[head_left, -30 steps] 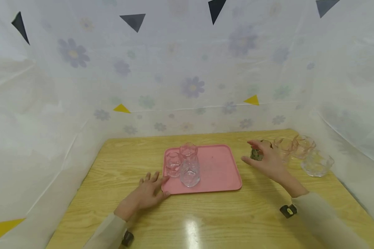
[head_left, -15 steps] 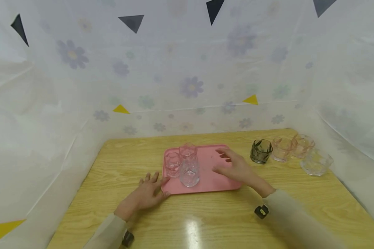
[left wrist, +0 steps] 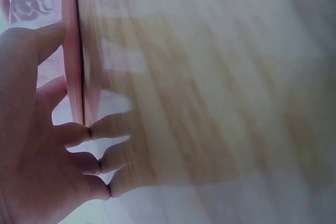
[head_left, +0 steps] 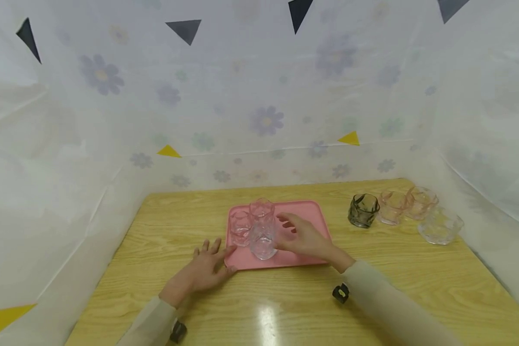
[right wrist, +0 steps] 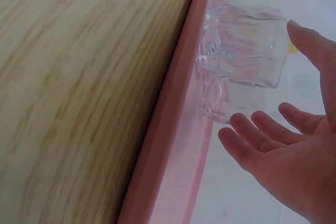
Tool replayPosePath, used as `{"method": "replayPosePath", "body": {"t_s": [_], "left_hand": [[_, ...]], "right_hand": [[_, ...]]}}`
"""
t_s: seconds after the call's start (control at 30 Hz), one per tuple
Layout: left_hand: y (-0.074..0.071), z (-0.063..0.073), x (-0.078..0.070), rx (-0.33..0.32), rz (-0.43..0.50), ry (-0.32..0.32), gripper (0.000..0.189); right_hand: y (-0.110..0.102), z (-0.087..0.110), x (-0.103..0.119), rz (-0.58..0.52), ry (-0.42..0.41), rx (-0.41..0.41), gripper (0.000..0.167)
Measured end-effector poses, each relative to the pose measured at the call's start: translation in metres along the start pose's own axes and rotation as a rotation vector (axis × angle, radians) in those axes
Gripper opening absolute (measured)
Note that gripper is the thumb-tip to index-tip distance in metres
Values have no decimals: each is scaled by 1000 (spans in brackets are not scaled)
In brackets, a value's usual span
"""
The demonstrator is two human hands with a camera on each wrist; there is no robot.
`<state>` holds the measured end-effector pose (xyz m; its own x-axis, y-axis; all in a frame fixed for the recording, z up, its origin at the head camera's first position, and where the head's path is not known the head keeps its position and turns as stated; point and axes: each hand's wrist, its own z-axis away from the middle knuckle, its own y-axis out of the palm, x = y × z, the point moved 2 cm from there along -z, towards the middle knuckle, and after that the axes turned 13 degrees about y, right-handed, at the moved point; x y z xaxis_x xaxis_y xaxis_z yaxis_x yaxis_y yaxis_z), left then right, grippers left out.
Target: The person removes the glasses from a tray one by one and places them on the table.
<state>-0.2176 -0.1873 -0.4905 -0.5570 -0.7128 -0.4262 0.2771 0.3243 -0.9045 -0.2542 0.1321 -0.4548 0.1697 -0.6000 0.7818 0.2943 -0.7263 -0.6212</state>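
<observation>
On the table [head_left: 225,317], we see the tray [head_left: 304,211], the left hand [head_left: 207,269] spread at its near-left rim, gripping nothing, and the right hand [head_left: 307,240], empty, fingers parted, just shifted left from the dark glass [head_left: 363,211], bringing the tray's clear glass [head_left: 263,242] within reach.

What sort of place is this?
Probably a small makeshift booth, perhaps for staged tabletop work: flower-patterned white sheeting surrounds a wood-grain table, where a pink tray holds glasses.
</observation>
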Motion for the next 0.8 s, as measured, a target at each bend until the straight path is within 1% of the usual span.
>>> {"method": "replayPosePath", "body": {"t_s": [0.13,0.33,0.5,0.67,0.8], "left_hand": [[1,-1,0,3,2,-7,69],[0,-1,0,-2,4,-5,67],[-1,-1,-1,-4,7,-3,67],[-1,0,-1,-4,18,-1,67],[-2,0,-1,-4,16,3,67]], "right_hand": [[6,-4,5,6,4,33,88],[15,-11,3,20,37,54,93],[22,-16,4,21,32,74,93],[26,-17,6,-1,67,105,99],[28,-18,6,-5,89,110,103]]}}
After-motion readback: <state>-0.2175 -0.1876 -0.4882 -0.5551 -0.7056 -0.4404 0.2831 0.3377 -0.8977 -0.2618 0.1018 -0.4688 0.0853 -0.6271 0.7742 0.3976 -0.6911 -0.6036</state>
